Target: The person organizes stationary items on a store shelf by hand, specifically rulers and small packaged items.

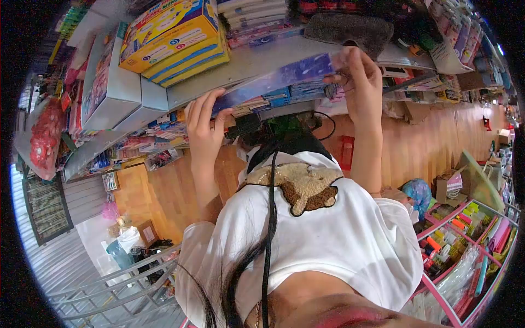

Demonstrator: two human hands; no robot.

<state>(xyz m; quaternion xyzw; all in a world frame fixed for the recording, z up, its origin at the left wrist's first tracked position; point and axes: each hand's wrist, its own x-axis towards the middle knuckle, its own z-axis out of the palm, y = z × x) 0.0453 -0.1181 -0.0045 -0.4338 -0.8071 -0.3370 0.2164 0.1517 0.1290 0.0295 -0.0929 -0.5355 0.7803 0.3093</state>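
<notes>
A long, flat, glossy blue-purple packet spans the space between my hands in front of the shelf edge. My left hand is closed at its lower left end, fingers on the upper side and thumb below. My right hand pinches the upper right end between thumb and fingers. The packet tilts upward to the right. What is printed on it is too blurred to read.
Yellow boxes are stacked on the grey shelf at the upper left, beside pale blue boxes. A dark grey bundle lies behind my right hand. Pink-edged compartments with markers stand at the lower right, metal rails at the lower left.
</notes>
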